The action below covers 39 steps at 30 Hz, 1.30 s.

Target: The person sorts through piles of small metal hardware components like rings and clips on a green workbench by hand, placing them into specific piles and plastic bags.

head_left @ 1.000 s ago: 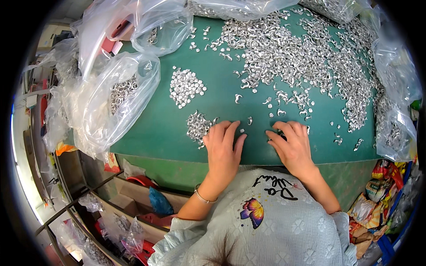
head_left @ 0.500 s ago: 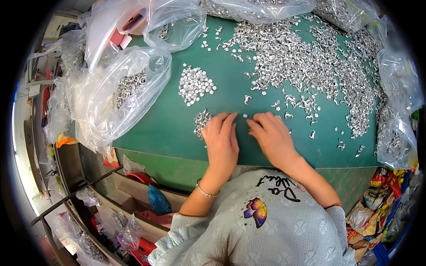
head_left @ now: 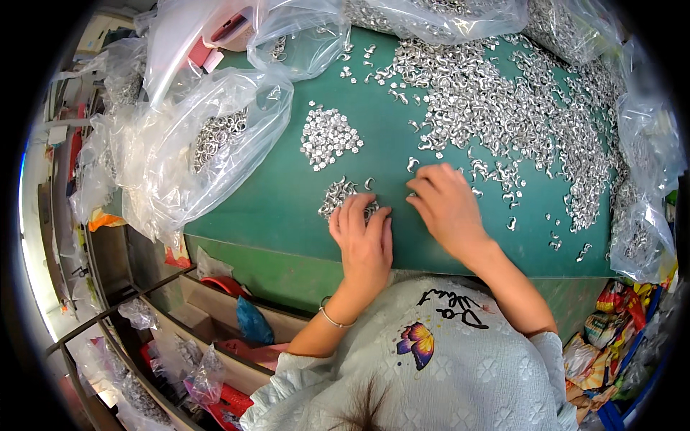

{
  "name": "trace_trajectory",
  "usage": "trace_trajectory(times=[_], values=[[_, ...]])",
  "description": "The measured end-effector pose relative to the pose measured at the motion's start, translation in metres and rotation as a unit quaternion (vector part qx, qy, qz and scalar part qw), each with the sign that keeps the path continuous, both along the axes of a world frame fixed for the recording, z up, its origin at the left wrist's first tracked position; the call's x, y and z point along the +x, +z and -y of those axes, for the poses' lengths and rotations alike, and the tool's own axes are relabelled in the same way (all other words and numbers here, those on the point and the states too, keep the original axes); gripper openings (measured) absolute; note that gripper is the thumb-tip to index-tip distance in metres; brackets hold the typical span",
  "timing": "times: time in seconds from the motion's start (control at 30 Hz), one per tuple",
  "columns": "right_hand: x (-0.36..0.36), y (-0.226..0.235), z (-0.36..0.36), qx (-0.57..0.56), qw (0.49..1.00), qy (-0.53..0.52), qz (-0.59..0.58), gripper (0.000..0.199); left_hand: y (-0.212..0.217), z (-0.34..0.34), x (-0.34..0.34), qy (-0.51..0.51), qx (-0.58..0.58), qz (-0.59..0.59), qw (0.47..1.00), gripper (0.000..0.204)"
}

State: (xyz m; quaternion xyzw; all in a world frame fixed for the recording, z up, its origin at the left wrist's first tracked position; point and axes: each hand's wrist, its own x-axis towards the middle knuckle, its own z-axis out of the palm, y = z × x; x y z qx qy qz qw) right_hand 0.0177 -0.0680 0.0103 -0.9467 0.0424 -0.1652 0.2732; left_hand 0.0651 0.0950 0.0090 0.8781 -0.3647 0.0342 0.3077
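Observation:
My left hand (head_left: 361,235) is at the near edge of a small pile of curved silvery metal pieces (head_left: 336,195). Its fingers are loosely bent and apart, partly covering the pile, with no piece visible in them. One curved piece (head_left: 369,183) lies beside that pile. To the right, my right hand (head_left: 451,212) is over the green table top, fingers curled and thumb close to the index finger; whatever is between the fingertips is hidden. A single curved piece (head_left: 412,164) lies just beyond these fingertips. Farther left sits a heap of small flower-shaped metal pieces (head_left: 329,136).
A wide spread of mixed metal pieces (head_left: 489,108) covers the table's far right. Clear plastic bags of metal parts (head_left: 208,161) line the left, with another bag (head_left: 438,18) at the back and more on the right. Below the table's left edge is a drawer (head_left: 194,309).
The view has shifted slightly. My left hand has drawn back a little and its fingers have parted; a curved piece now shows beside the pile. The loose flower piece between my hands is no longer visible.

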Motion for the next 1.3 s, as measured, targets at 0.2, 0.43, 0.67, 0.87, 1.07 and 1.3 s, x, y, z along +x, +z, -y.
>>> trace_trajectory(times=[0.2, 0.43, 0.67, 0.87, 1.07, 1.3], values=[[0.026, 0.003, 0.017, -0.102, 0.994, 0.018, 0.021, 0.015, 0.01, 0.015, 0.015, -0.015, 0.063, 0.026, 0.998, 0.033], [0.045, 0.008, 0.025, -0.116, 0.991, 0.068, -0.021, 0.011, -0.012, -0.004, 0.012, -0.008, -0.009, -0.015, 1.0, 0.025], [0.027, 0.026, 0.043, -0.035, 0.999, 0.037, -0.004, 0.024, -0.001, -0.005, 0.022, 0.054, 0.008, 0.009, 0.998, 0.03], [0.028, 0.008, 0.041, -0.094, 0.995, -0.03, 0.01, 0.021, -0.008, -0.008, 0.03, 0.047, 0.046, 0.011, 0.998, 0.033], [0.035, 0.001, 0.036, -0.072, 0.997, 0.017, 0.021, 0.016, -0.008, -0.017, 0.033, 0.075, 0.027, 0.013, 0.997, 0.03], [0.026, 0.007, 0.041, -0.104, 0.994, 0.013, 0.016, 0.023, 0.008, 0.029, 0.039, -0.034, -0.036, -0.02, 0.999, 0.034]])
